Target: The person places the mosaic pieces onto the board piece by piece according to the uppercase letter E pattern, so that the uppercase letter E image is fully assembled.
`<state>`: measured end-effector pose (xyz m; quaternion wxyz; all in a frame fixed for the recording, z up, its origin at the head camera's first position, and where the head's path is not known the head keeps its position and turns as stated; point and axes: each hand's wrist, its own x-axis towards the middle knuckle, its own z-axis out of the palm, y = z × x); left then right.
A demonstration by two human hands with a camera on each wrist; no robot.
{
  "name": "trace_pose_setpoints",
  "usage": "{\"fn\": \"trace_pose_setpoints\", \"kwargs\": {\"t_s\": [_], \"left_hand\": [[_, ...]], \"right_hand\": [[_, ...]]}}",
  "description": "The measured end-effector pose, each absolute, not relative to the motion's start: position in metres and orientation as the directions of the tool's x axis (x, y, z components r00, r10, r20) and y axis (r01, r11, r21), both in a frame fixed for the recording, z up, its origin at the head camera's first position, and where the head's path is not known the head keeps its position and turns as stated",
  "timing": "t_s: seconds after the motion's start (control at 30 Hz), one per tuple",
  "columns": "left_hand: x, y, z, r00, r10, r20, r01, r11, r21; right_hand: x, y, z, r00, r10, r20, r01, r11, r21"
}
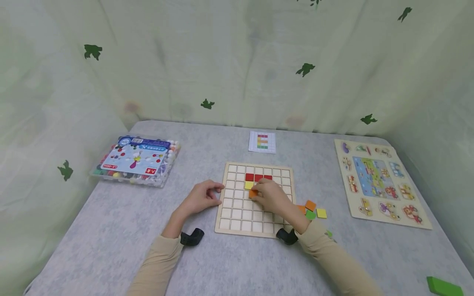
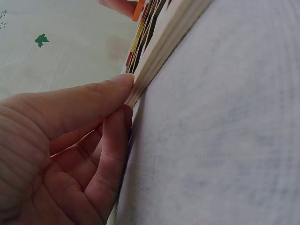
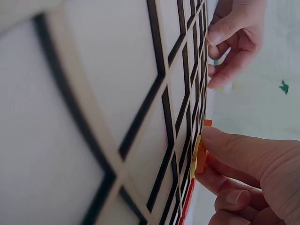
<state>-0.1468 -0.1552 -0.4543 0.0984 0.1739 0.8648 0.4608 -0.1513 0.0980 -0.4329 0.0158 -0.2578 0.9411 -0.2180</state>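
Note:
A wooden grid board [image 1: 235, 203] lies flat in front of me. Its upper cells bear a row of red square tiles [image 1: 249, 177] with a yellow tile [image 1: 249, 185] just below. Between thumb and index finger, my right hand [image 1: 274, 199] pinches an orange square tile [image 3: 201, 157]. In the right wrist view that tile is tilted on edge beside the yellow one, close over the grid. My left hand [image 1: 201, 197] touches the board's left edge [image 2: 164, 42] with thumb and fingertips, fingers loosely bent and gap between them.
Loose orange [image 1: 310, 205], green [image 1: 310, 214] and yellow [image 1: 321, 213] tiles lie right of the board. A pattern card [image 1: 262, 142] lies behind it. A clear box of beads [image 1: 137, 158] sits left, a picture puzzle [image 1: 377, 181] right, a green block [image 1: 444, 286] front right.

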Motion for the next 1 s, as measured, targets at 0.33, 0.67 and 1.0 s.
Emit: {"fn": "trace_pose_setpoints", "kwargs": {"t_s": [0.33,0.67,1.0], "left_hand": [[-0.147,-0.155,-0.454,-0.921,0.389,-0.01,0.21,0.519,0.829],[-0.148,-0.154,-0.454,-0.92,0.391,-0.013,0.211,0.525,0.824],[-0.147,-0.155,-0.453,-0.919,0.394,-0.013,0.213,0.524,0.824]], "right_hand": [[-0.152,0.093,-0.434,-0.848,-0.521,0.093,-0.515,0.771,-0.375],[-0.152,0.09,-0.436,-0.863,-0.5,0.071,-0.484,0.781,-0.395],[-0.153,0.086,-0.436,-0.873,-0.482,0.079,-0.472,0.792,-0.387]]}}
